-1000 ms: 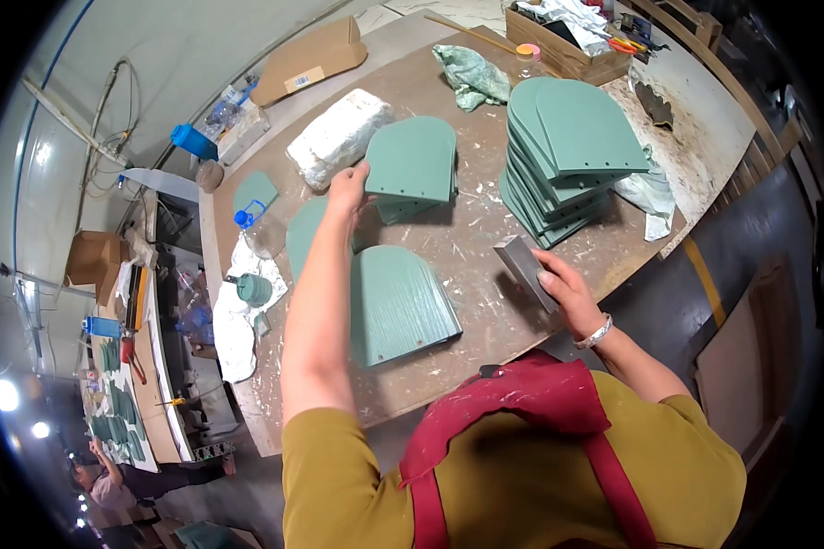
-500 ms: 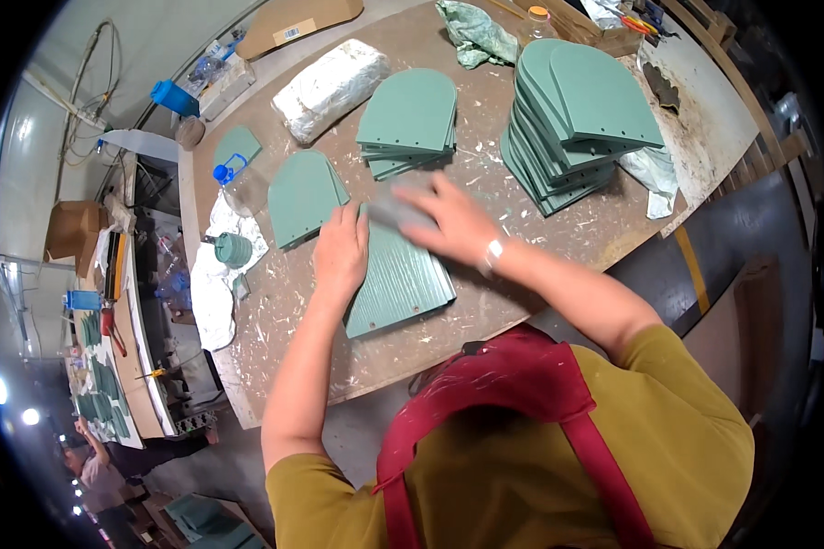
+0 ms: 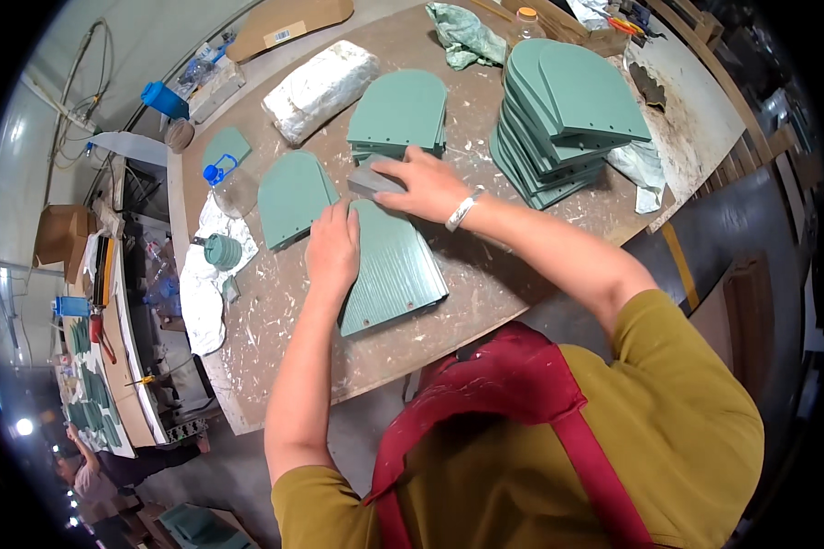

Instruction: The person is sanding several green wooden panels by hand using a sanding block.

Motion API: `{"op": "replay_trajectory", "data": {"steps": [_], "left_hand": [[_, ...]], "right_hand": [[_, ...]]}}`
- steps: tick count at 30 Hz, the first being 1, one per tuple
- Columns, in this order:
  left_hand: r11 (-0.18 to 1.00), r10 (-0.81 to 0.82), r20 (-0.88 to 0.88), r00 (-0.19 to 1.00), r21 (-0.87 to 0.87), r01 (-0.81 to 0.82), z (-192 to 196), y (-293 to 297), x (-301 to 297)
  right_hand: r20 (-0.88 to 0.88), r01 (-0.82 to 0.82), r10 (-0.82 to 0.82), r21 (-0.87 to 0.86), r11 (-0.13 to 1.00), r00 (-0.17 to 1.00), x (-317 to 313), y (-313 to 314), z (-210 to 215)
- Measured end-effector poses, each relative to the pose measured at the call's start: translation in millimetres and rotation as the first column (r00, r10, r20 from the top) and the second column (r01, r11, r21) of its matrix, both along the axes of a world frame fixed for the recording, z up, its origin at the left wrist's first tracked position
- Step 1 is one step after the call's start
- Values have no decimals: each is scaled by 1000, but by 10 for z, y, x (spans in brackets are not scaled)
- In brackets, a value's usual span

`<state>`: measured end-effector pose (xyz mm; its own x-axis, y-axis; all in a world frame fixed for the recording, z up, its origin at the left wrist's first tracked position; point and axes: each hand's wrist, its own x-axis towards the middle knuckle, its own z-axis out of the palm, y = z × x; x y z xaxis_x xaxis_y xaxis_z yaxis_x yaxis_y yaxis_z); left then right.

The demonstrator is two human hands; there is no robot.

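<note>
A green arched panel (image 3: 395,274) with a wood-grain face lies flat on the brown worktable (image 3: 275,320) in front of me. My left hand (image 3: 332,249) presses flat on its left edge, fingers together. My right hand (image 3: 426,186) grips a grey sanding block (image 3: 373,180) at the panel's rounded far end. Another green panel (image 3: 293,195) lies just left of it, and a short stack of the same panels (image 3: 401,114) sits beyond my right hand.
A tall stack of green panels (image 3: 568,110) stands at the right. A wrapped white bundle (image 3: 320,78), a clear bottle with a blue cap (image 3: 229,183), a green lid (image 3: 221,250) on white cloth, a crumpled rag (image 3: 467,32) and a cardboard box (image 3: 288,23) ring the table. Another person (image 3: 87,467) works far left.
My right hand carried the grey block from the table's right side onto the panel's far end. My left hand came back from the far stack and now presses on the panel.
</note>
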<state>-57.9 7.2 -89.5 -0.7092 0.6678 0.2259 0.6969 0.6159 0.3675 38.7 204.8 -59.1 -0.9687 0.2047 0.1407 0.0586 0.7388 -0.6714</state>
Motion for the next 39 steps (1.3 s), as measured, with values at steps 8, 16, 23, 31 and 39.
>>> {"op": "replay_trajectory", "data": {"steps": [8, 16, 23, 31, 39], "left_hand": [[1000, 12, 34, 999, -8, -12, 71, -12, 39], [1000, 20, 21, 1000, 8, -20, 2, -73, 38], [1000, -8, -105, 994, 26, 11, 18, -25, 58], [920, -367, -64, 928, -171, 352, 205, -371, 1104], [913, -382, -101, 919, -195, 358, 91, -354, 1055]], "right_hand": [[-193, -214, 277, 292, 932, 941, 987, -252, -181], [-174, -280, 307, 163, 946, 936, 959, -19, 21], [-27, 38, -37, 64, 997, 999, 287, 275, -288], [226, -136, 85, 221, 966, 970, 679, 24, 310], [105, -309, 295, 472, 826, 950, -577, -953, 181]]}}
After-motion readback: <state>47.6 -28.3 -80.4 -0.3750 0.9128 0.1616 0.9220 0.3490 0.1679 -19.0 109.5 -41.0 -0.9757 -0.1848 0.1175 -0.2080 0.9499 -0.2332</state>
